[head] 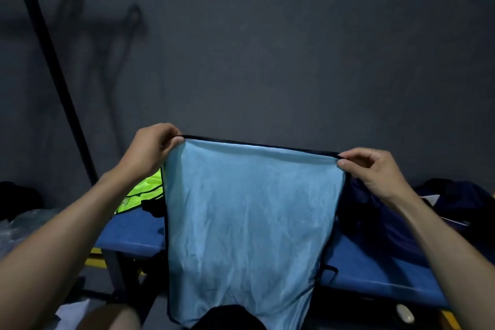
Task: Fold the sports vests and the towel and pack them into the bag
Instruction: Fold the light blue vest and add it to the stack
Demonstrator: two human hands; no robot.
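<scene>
- Stage judged early to middle: a light blue vest [241, 217] is held up in the air, spread flat, not yet folded.
- Left hand [152, 150] is clamped on the top left corner of the vest; its fingers [171, 139] are pinched together on the dark trim.
- Right hand [372, 171] is clamped on the top right corner in the same way, thumb and forefinger pressed on the edge.
- The vest is hung between the two hands, over the blue desk [375, 268], its lower hem draped near the person's lap.
- Fabric is seen as thin mesh, lightly creased, bordered in black binding; a small black loop shows at the right edge.
- A neon yellow vest [142, 193] is left unfolded on the desk, far left, partly hidden.
- A dark bag [375, 217] is set on the desk at right; whether anything is packed inside cannot be told.
- No towel is identified with certainty.
- Left to do, by judgement: folding of both vests, the towel, then packing.
</scene>
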